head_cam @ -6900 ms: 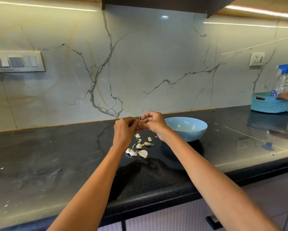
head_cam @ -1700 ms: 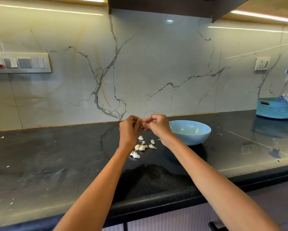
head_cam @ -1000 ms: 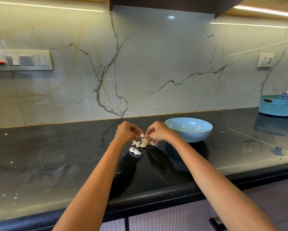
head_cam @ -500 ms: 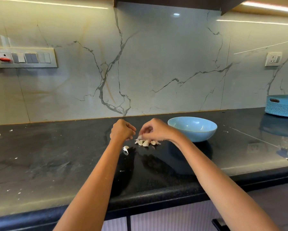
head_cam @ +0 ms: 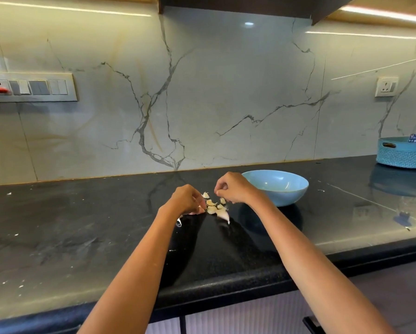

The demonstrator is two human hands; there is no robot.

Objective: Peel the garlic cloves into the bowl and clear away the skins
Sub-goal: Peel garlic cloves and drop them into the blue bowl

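Along the black counter (head_cam: 81,227), which runs from the left edge to the far right corner under a veined marble wall, the work sits near the middle, closer to the back edge than the front; toward the right corner stands a woven teal basket (head_cam: 403,154); just right of the hands rests the blue bowl (head_cam: 278,189), which looks empty from this angle, though its floor is partly hidden. Both forearms reach in from the front edge; the left hand (head_cam: 186,200) is low over the counter with fingers curled, touching the left side of the pile, and whether it pinches anything I cannot tell; the right hand (head_cam: 233,188) hovers just above the pile's far side, fingers curled down, and its hold is likewise hidden. Between the two hands lies the small heap of garlic cloves (head_cam: 215,206), some apparently unpeeled; a loose skin (head_cam: 179,222) lies beside the left wrist; pale flecks dot the counter's left part.

Risks, as I judge them: thin skins could drift or stick to fingers and land in the bowl with the cloves; a quick sweep of the left hand could scatter cloves toward the front edge; a slippery peeled clove could skid off the glossy stone.
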